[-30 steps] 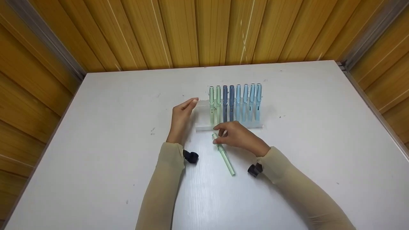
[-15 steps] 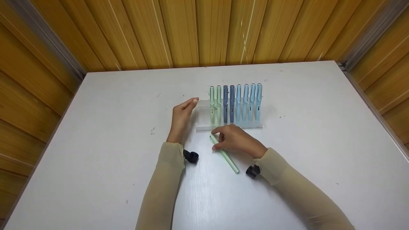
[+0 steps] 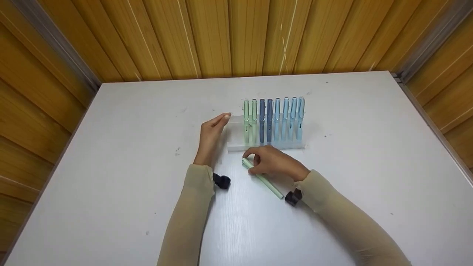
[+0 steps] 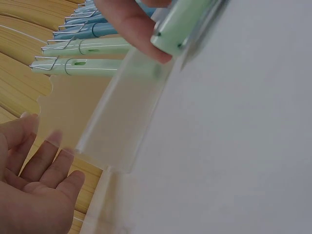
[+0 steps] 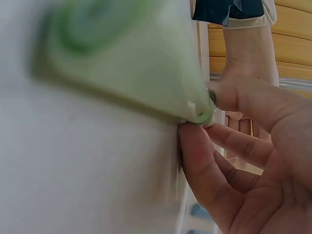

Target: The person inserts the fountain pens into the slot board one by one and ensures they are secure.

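Note:
My right hand (image 3: 275, 162) pinches a light green pen (image 3: 271, 187) near its upper end, between thumb and fingers. The pen slants low over the white table in front of a clear pen rack (image 3: 235, 135), its far end towards my right wrist. At the rack's upper left corner, my left hand (image 3: 211, 136) grips the edge with thumb and forefinger. Light green pens (image 3: 246, 111), dark blue pens (image 3: 262, 120) and light blue pens (image 3: 285, 114) stand upright in the rack, grouped by colour. In the right wrist view, the held pen (image 5: 131, 63) looms close and blurred.
The rack's left part, beside my left hand, bears no pens. The white table (image 3: 122, 155) carries small dark marks. Yellow wooden panels (image 3: 244, 37) rise behind the table's back edge and at both sides. A black wrist camera (image 3: 221, 181) sits on each sleeve.
The loose green pen has turned, its near end swinging right towards my right wrist. My right hand has shifted slightly left along with it. My left hand stays at the rack's corner.

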`<state>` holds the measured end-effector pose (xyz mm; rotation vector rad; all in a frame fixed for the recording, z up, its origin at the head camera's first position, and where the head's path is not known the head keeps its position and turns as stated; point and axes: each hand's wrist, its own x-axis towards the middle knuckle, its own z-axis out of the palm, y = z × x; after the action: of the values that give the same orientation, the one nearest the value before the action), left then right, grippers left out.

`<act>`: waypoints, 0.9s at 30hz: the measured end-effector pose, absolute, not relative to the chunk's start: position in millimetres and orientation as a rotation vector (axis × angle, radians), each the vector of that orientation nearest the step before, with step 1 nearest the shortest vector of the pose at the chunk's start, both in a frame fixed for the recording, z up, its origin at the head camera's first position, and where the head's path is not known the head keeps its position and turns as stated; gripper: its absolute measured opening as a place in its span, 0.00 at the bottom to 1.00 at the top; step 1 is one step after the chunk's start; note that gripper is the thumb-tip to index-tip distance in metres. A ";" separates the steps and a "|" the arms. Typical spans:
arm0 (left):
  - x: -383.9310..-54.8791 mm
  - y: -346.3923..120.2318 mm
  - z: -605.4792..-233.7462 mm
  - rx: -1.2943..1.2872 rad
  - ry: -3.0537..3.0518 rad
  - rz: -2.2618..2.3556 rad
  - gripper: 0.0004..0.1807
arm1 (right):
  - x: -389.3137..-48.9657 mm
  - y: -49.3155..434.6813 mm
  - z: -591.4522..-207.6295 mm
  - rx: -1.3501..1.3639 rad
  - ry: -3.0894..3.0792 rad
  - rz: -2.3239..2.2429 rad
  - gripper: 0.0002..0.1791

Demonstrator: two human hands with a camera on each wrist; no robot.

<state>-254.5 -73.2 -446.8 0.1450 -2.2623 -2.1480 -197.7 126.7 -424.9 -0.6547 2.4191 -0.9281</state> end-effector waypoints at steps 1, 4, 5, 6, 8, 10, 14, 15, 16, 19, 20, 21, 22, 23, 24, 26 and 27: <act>-254.5 -73.0 -446.9 0.141 -2.260 -2.149 0.19 | -198.4 127.5 -424.6 -0.654 2.408 -0.930 0.22; -254.7 -72.6 -447.0 0.139 -2.264 -2.136 0.19 | -200.6 128.6 -423.1 -0.662 2.388 -0.917 0.21; -254.6 -72.6 -446.8 0.141 -2.268 -2.130 0.19 | -201.3 128.6 -422.6 -0.665 2.382 -0.913 0.21; -254.6 -72.5 -446.8 0.147 -2.270 -2.128 0.19 | -201.8 128.7 -422.0 -0.670 2.376 -0.911 0.21; -254.5 -72.5 -446.7 0.157 -2.272 -2.129 0.20 | -202.8 128.6 -420.6 -0.682 2.376 -0.902 0.21; -254.7 -72.5 -446.6 0.166 -2.271 -2.133 0.20 | -203.6 128.3 -418.6 -0.684 2.378 -0.905 0.21; -255.4 -73.1 -447.2 0.160 -2.280 -2.125 0.21 | -205.4 128.2 -413.8 -0.665 2.378 -0.940 0.24; -255.5 -73.3 -447.5 0.157 -2.281 -2.126 0.21 | -205.9 128.2 -412.6 -0.673 2.382 -0.953 0.24; -255.4 -73.6 -447.4 0.151 -2.280 -2.129 0.21 | -206.6 128.2 -411.0 -0.684 2.386 -0.969 0.25; -255.2 -74.6 -447.3 0.135 -2.266 -2.151 0.21 | -208.6 128.2 -407.1 -0.724 2.417 -1.012 0.25; -255.0 -74.6 -447.2 0.133 -2.260 -2.160 0.21 | -209.2 128.3 -405.9 -0.735 2.431 -1.028 0.25; -254.8 -74.7 -447.1 0.129 -2.254 -2.169 0.21 | -209.7 128.2 -404.6 -0.746 2.446 -1.044 0.25; -254.7 -74.7 -447.0 0.127 -2.253 -2.170 0.21 | -210.0 128.1 -403.5 -0.747 2.455 -1.063 0.25; -254.7 -74.6 -446.9 0.128 -2.253 -2.171 0.21 | -210.2 127.9 -402.3 -0.741 2.463 -1.081 0.25; -254.6 -74.4 -446.8 0.128 -2.253 -2.170 0.21 | -210.5 127.8 -401.2 -0.736 2.473 -1.101 0.26; -254.2 -74.0 -446.5 0.131 -2.260 -2.160 0.21 | -210.8 127.1 -398.8 -0.724 2.491 -1.140 0.25; -254.0 -73.8 -446.5 0.133 -2.265 -2.154 0.21 | -210.9 126.6 -397.5 -0.716 2.499 -1.162 0.25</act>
<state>-254.0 -73.8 -446.5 0.1333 -2.2655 -2.1538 -210.9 126.6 -397.5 -0.7163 2.4992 -1.1618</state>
